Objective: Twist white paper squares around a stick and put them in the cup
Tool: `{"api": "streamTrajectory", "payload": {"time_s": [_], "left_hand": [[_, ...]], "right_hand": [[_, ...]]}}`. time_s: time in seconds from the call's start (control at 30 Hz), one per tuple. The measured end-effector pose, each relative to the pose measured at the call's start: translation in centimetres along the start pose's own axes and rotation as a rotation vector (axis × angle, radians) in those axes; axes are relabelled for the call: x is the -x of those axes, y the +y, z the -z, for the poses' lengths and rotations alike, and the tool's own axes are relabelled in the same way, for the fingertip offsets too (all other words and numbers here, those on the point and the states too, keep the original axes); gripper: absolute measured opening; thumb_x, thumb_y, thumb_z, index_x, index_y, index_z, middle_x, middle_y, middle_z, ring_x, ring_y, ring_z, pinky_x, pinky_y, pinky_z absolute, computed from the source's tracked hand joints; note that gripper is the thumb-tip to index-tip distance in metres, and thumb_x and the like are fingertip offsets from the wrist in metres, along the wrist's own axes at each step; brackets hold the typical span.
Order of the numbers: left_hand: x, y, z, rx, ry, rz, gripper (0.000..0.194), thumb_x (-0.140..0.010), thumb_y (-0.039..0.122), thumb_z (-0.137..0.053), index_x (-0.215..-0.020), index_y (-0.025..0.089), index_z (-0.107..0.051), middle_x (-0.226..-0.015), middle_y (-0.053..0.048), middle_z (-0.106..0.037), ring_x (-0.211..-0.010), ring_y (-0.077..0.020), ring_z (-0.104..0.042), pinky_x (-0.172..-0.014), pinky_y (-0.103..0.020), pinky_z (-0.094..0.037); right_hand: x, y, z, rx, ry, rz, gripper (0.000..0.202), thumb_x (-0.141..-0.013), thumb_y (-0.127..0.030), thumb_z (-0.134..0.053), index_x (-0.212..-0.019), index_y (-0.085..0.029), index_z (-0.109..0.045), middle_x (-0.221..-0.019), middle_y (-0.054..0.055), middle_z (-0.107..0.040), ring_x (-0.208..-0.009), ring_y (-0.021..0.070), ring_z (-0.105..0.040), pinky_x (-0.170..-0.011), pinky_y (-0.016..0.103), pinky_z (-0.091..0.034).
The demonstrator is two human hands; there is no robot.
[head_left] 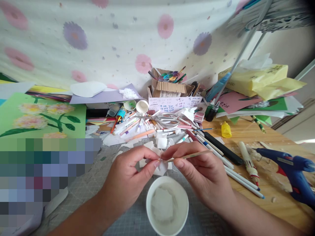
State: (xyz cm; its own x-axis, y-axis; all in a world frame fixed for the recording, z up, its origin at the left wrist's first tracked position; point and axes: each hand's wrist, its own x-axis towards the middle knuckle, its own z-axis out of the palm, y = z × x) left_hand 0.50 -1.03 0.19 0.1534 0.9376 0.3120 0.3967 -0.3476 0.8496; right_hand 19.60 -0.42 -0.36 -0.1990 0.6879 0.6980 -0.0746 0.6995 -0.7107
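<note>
Above a white bowl, my two hands meet at a small piece of white paper. My left hand pinches the paper between thumb and forefinger. In my right hand is a thin wooden stick, held slantwise with one end at the paper; those fingertips also touch the paper's upper edge. Inside the bowl lies a pale, whitish sheet or paste, which I cannot tell apart. Cut white paper pieces are scattered behind my fingers on the grey cutting mat.
A blue glue gun lies at the right on the wooden table, near a thick multi-colour pen. Markers and scissors pile up behind my hands. A cardboard box stands at the back; a green flower picture is at left.
</note>
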Motion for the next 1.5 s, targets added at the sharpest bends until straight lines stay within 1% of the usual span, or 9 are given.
{"api": "streamTrajectory", "payload": {"time_s": [0.23, 0.43, 0.73, 0.87, 1.07, 1.23, 1.3, 1.37, 1.5], "left_hand": [[-0.1, 0.1, -0.3, -0.035, 0.018, -0.045, 0.014, -0.085, 0.016, -0.067, -0.074, 0.023, -0.073, -0.072, 0.001, -0.076, -0.069, -0.0180, -0.071, -0.066, -0.028, -0.053], [0.0, 0.2, 0.0, -0.040, 0.008, -0.027, 0.016, -0.085, 0.016, -0.064, -0.073, 0.022, -0.072, -0.070, 0.002, -0.075, -0.066, -0.0168, -0.069, -0.065, -0.027, -0.051], [0.0, 0.1, 0.3, 0.027, -0.012, 0.106, 0.013, -0.086, 0.021, -0.063, -0.075, 0.023, -0.068, -0.069, 0.004, -0.066, -0.066, -0.0157, -0.061, -0.062, -0.026, -0.046], [-0.1, 0.1, 0.3, 0.082, -0.021, 0.152, 0.012, -0.085, 0.022, -0.064, -0.073, 0.023, -0.067, -0.067, 0.004, -0.063, -0.064, -0.0152, -0.058, -0.060, -0.025, -0.043], [-0.5, -0.2, 0.5, 0.175, 0.012, 0.207, 0.012, -0.083, 0.025, -0.067, -0.072, 0.022, -0.066, -0.063, 0.005, -0.058, -0.061, -0.0139, -0.051, -0.057, -0.024, -0.040], [-0.6, -0.7, 0.7, 0.269, 0.036, 0.260, 0.013, -0.084, 0.027, -0.068, -0.073, 0.021, -0.066, -0.065, 0.005, -0.057, -0.063, -0.0132, -0.048, -0.058, -0.022, -0.039], [-0.6, -0.9, 0.7, 0.278, 0.045, 0.275, 0.012, -0.085, 0.027, -0.068, -0.074, 0.022, -0.066, -0.065, 0.005, -0.056, -0.063, -0.0132, -0.047, -0.057, -0.022, -0.038], [-0.6, -0.9, 0.7, 0.277, 0.042, 0.287, 0.012, -0.086, 0.027, -0.068, -0.075, 0.022, -0.067, -0.065, 0.005, -0.056, -0.063, -0.0133, -0.047, -0.057, -0.022, -0.038], [-0.7, -0.6, 0.7, 0.277, 0.035, 0.290, 0.012, -0.086, 0.027, -0.069, -0.075, 0.021, -0.068, -0.065, 0.005, -0.060, -0.065, -0.0133, -0.052, -0.060, -0.022, -0.042]], "right_hand": [[0.0, 0.1, -0.3, 0.094, 0.033, 0.040, 0.017, -0.093, -0.009, -0.071, -0.087, -0.024, -0.070, -0.087, 0.002, -0.080, -0.083, 0.0199, -0.079, -0.074, 0.031, -0.064], [0.0, 0.5, 0.1, 0.126, 0.100, 0.007, 0.019, -0.091, -0.007, -0.071, -0.086, -0.025, -0.073, -0.088, 0.002, -0.080, -0.083, 0.0206, -0.079, -0.074, 0.033, -0.064], [-0.1, 0.6, 0.5, -0.011, 0.170, -0.137, 0.004, -0.094, -0.021, -0.075, -0.090, -0.024, -0.075, -0.085, 0.002, -0.078, -0.079, 0.0193, -0.077, -0.073, 0.033, -0.063], [-0.2, 1.0, 0.5, -0.069, 0.231, -0.166, 0.007, -0.093, -0.030, -0.077, -0.089, -0.024, -0.076, -0.085, 0.003, -0.078, -0.078, 0.0194, -0.075, -0.070, 0.033, -0.063], [-0.5, 1.2, 1.5, -0.106, 0.289, -0.189, 0.006, -0.094, -0.032, -0.076, -0.092, -0.026, -0.075, -0.086, 0.001, -0.077, -0.078, 0.0195, -0.073, -0.075, 0.036, -0.063], [-1.1, 0.7, 2.4, -0.199, 0.322, -0.187, 0.004, -0.091, -0.030, -0.079, -0.089, -0.028, -0.077, -0.085, 0.000, -0.078, -0.078, 0.0177, -0.073, -0.074, 0.031, -0.064], [-1.2, 0.3, 2.6, -0.260, 0.270, -0.179, 0.004, -0.091, -0.029, -0.080, -0.088, -0.028, -0.077, -0.083, -0.001, -0.079, -0.076, 0.0165, -0.074, -0.073, 0.028, -0.065], [-1.1, -0.3, 2.7, -0.323, 0.140, -0.199, 0.004, -0.093, -0.030, -0.078, -0.090, -0.027, -0.077, -0.083, 0.000, -0.079, -0.075, 0.0163, -0.074, -0.072, 0.029, -0.065], [-1.2, -1.7, 2.9, -0.261, -0.341, -0.231, 0.007, -0.099, -0.026, -0.068, -0.093, -0.023, -0.071, -0.084, 0.004, -0.079, -0.075, 0.0198, -0.076, -0.068, 0.033, -0.064]]}}
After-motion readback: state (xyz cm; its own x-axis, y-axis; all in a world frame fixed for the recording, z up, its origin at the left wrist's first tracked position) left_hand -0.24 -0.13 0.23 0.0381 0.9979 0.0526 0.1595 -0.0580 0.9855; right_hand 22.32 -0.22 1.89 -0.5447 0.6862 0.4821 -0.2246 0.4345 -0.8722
